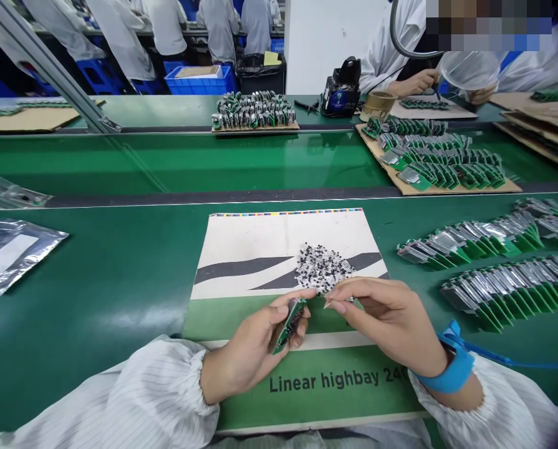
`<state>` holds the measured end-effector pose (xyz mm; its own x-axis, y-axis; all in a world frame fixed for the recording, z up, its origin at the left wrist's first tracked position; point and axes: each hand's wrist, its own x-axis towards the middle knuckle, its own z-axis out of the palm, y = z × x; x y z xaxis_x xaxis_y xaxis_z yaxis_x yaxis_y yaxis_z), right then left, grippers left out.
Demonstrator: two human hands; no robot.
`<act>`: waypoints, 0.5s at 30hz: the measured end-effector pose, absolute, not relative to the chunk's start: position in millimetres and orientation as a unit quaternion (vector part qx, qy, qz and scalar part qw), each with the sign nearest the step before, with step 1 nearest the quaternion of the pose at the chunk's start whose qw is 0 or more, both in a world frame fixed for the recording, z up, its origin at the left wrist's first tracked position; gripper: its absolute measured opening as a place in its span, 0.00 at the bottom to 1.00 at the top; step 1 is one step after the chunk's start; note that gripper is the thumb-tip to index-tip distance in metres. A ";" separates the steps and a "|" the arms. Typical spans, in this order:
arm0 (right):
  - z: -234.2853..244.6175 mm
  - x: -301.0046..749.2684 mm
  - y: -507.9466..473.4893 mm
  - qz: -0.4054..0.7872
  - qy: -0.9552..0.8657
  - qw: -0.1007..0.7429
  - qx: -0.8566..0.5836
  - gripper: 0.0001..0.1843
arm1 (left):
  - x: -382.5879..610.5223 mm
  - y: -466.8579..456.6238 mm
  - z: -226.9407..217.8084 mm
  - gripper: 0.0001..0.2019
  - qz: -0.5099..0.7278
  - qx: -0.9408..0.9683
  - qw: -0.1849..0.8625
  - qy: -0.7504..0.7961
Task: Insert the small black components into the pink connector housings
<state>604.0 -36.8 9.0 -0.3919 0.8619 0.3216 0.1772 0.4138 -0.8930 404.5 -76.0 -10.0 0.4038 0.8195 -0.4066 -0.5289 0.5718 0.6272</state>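
Observation:
My left hand (255,346) grips a small green circuit board (288,324) on edge, thumb on top and fingers wrapped beneath. My right hand (391,321) is curled beside it, fingertips pinched together near the board; what they hold is too small to make out. A blue wrist strap (451,368) with a cord circles my right wrist. Just beyond both hands lies a heap of tiny black components with metal legs (323,267) on a printed cardboard sheet (260,249) marked "Linear highbay".
Rows of green boards (489,234) lie overlapped at the right, with another row (507,284) nearer me. A silver antistatic bag (7,252) sits at the left. More boards (440,163) and a tray of parts (254,111) lie across the belt, where a person's hands (416,81) work.

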 end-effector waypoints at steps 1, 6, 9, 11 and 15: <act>8.8 603.7 -37.0 0.401 -0.733 0.417 -0.359 0.08 | 404.9 -75.5 -11.3 0.17 0.413 0.226 0.799 0.373; 9.0 599.1 -39.9 0.348 -0.765 0.412 -0.352 0.09 | 406.9 -74.4 -18.4 0.26 0.414 0.327 0.734 0.428; 9.3 595.5 -42.8 0.309 -0.779 0.422 -0.347 0.11 | 406.6 -76.5 -19.5 0.27 0.410 0.342 0.735 0.419; 9.0 593.8 -44.0 0.284 -0.788 0.426 -0.343 0.12 | 406.1 -78.1 -19.0 0.22 0.400 0.360 0.730 0.420; 7.7 592.4 -43.8 0.251 -0.805 0.416 -0.339 0.11 | 406.5 -78.6 -17.1 0.19 0.397 0.359 0.721 0.441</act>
